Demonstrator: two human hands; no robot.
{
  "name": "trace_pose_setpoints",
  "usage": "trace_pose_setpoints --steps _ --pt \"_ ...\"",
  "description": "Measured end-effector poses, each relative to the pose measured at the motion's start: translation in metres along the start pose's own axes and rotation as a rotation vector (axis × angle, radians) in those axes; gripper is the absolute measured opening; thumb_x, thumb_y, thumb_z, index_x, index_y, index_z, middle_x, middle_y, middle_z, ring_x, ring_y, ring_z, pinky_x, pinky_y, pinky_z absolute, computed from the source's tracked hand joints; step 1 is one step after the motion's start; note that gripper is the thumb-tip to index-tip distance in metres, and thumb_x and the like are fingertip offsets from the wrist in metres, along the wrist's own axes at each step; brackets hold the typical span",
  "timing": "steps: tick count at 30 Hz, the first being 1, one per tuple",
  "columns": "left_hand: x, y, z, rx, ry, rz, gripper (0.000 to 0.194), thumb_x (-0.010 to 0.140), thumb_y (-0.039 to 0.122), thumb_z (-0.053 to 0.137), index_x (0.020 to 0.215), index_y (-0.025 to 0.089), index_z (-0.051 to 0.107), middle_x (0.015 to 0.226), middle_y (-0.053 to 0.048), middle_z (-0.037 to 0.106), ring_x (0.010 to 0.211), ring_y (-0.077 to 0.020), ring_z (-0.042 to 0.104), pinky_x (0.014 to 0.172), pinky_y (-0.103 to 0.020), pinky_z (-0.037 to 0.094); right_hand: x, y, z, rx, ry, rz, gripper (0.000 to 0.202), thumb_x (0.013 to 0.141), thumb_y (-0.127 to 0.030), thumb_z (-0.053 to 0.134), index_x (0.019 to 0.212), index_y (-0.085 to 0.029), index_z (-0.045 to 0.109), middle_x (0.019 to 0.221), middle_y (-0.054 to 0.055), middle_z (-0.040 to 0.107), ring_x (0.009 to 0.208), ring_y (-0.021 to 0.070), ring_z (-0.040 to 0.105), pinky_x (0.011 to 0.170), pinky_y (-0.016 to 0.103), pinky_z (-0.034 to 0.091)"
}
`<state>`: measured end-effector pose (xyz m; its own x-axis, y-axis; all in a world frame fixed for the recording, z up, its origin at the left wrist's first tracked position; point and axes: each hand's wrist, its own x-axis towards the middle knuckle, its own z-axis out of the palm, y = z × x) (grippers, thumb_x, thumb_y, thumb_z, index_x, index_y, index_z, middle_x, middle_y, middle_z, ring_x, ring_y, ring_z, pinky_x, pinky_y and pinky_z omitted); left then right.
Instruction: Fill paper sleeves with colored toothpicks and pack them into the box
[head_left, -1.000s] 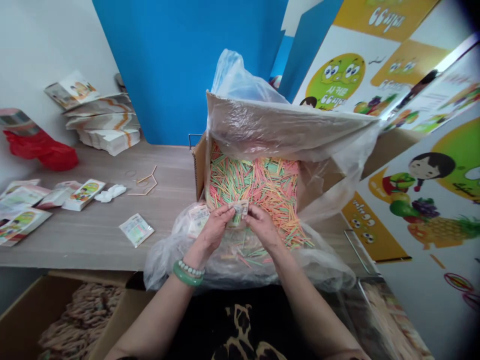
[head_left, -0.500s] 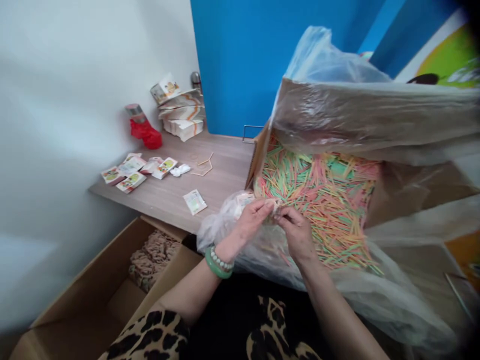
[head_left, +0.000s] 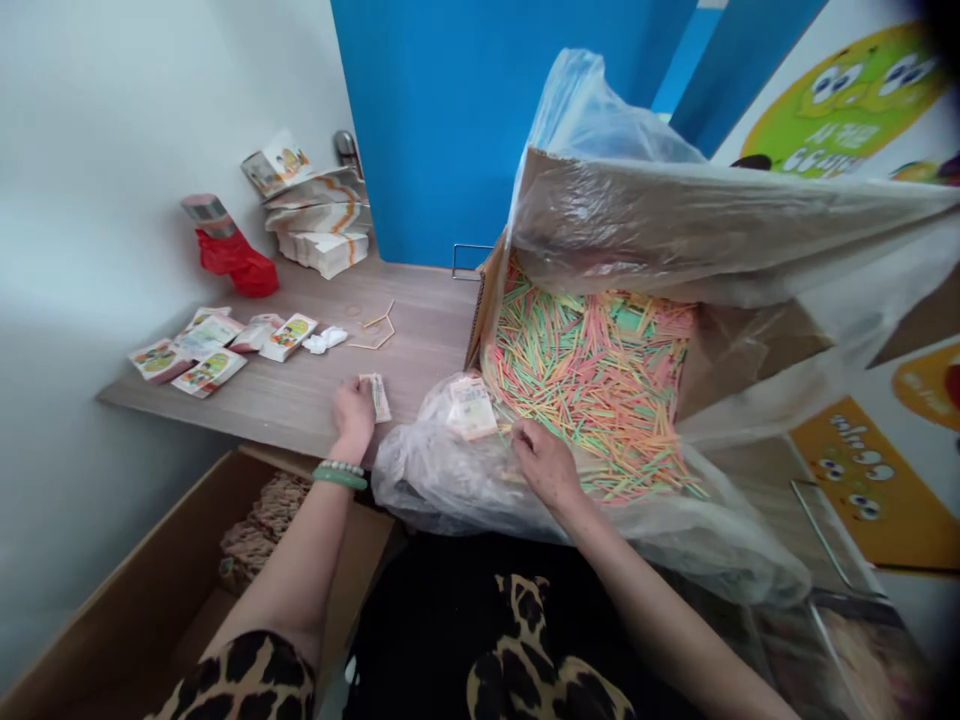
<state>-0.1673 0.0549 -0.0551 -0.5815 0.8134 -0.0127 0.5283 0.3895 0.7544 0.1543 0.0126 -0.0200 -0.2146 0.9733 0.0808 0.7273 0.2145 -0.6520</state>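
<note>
Packet [head_left: 381, 398], one: small, white, marked with coloured print; laid left of centre in the frame, just below mid-height, its left part hidden from view. Printed packet [head_left: 473, 408]: pale, flat, squarish, slightly turned; placed at lower centre; whether one or several are stacked cannot be told. Sticks [head_left: 592, 385], many: thin, straight, in pink, green, yellow and orange; heaped loose at mixed angles, right of centre.

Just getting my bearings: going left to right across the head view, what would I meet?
Cartoon-print cartons → left hand → printed packet beside it → more printed packets → right hand → orange cartoon-print panel
</note>
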Motion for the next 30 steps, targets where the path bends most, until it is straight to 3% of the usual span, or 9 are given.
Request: trace_pose_setpoints --steps 5,8,12,14,16,19,21,24,30 --pt "0.028 0.009 -0.002 0.078 -0.136 0.205 0.027 0.083 0.025 0.058 0.059 0.019 0.049 0.075 -0.004 0.055 0.084 -0.0191 0.052 0.075 -0.028 0.038 0.027 -0.018 0.020 -0.208 -0.032 0.100 0.018 0.092 -0.034 0.050 0.091 -0.022 0.063 0.092 0.009 0.069 0.086 0.0254 0.062 0.073 0.035 0.041" --pt "0.036 0.009 -0.010 0.104 -0.207 0.246 0.013 0.083 0.023 0.058 0.073 0.016 0.063 0.075 -0.003 0.058 0.079 -0.0181 0.054 0.074 -0.028 0.040 0.046 -0.029 0.039 -0.220 -0.028 0.159 0.023 0.086 -0.036 0.061 0.100 -0.019 0.065 0.100 0.015 0.070 0.093 0.0293 0.064 0.077 0.037 0.043" --pt "0.022 0.005 -0.018 0.135 -0.024 0.283 0.027 0.088 0.022 0.053 0.111 0.013 0.066 0.104 -0.009 0.064 0.093 -0.0223 0.057 0.086 -0.033 0.044 0.053 -0.024 0.048 -0.139 0.011 0.265 0.020 0.085 -0.029 0.056 0.101 -0.022 0.064 0.093 0.008 0.070 0.084 0.0256 0.064 0.073 0.034 0.042" --pt "0.003 0.011 -0.016 0.130 0.114 0.299 0.028 0.089 0.023 0.051 0.110 0.014 0.067 0.113 -0.011 0.063 0.102 -0.0255 0.057 0.092 -0.036 0.044 0.050 -0.018 0.045 -0.117 0.045 0.260 0.016 0.088 -0.028 0.050 0.094 -0.023 0.065 0.083 0.005 0.069 0.078 0.0239 0.062 0.071 0.033 0.041" --pt "-0.023 0.025 -0.008 0.037 0.157 0.307 0.023 0.088 0.025 0.054 0.100 0.016 0.070 0.108 -0.011 0.064 0.100 -0.0256 0.059 0.091 -0.037 0.045 0.044 -0.012 0.039 -0.103 0.087 0.253 0.021 0.091 -0.028 0.045 0.086 -0.024 0.065 0.077 0.004 0.067 0.075 0.0235 0.061 0.070 0.033 0.040" --pt "-0.065 0.059 0.011 -0.230 -0.058 0.321 0.019 0.083 0.031 0.061 0.091 0.018 0.072 0.095 -0.007 0.067 0.087 -0.0213 0.061 0.082 -0.033 0.048 0.037 -0.004 0.027 -0.032 0.187 0.174 0.024 0.089 -0.026 0.043 0.078 -0.023 0.065 0.080 0.005 0.067 0.081 0.0235 0.060 0.076 0.033 0.042" --pt "-0.086 0.082 0.026 -0.372 -0.199 0.268 0.031 0.078 0.035 0.068 0.104 0.018 0.072 0.095 -0.006 0.068 0.073 -0.0174 0.057 0.071 -0.030 0.048 0.035 0.002 0.020 0.084 0.238 0.070 0.023 0.086 -0.024 0.044 0.078 -0.022 0.066 0.088 0.006 0.069 0.089 0.0228 0.061 0.083 0.033 0.043" --pt "-0.096 0.103 0.048 -0.425 -0.272 0.234 0.049 0.069 0.033 0.077 0.115 0.018 0.070 0.097 -0.005 0.066 0.063 -0.0131 0.051 0.063 -0.028 0.044 0.036 0.010 0.016 0.312 0.218 0.029 0.024 0.084 -0.025 0.045 0.087 -0.024 0.069 0.097 0.003 0.071 0.094 0.0212 0.062 0.087 0.033 0.045" --pt "-0.087 0.112 0.066 -0.560 -0.308 0.268 0.013 0.060 0.025 0.080 0.061 0.018 0.069 0.078 -0.002 0.064 0.081 -0.0185 0.060 0.074 -0.028 0.046 0.046 0.021 0.021 0.537 0.055 0.060 0.016 0.078 -0.025 0.054 0.077 -0.021 0.070 0.079 -0.001 0.067 0.080 0.0185 0.060 0.079 0.029 0.046"
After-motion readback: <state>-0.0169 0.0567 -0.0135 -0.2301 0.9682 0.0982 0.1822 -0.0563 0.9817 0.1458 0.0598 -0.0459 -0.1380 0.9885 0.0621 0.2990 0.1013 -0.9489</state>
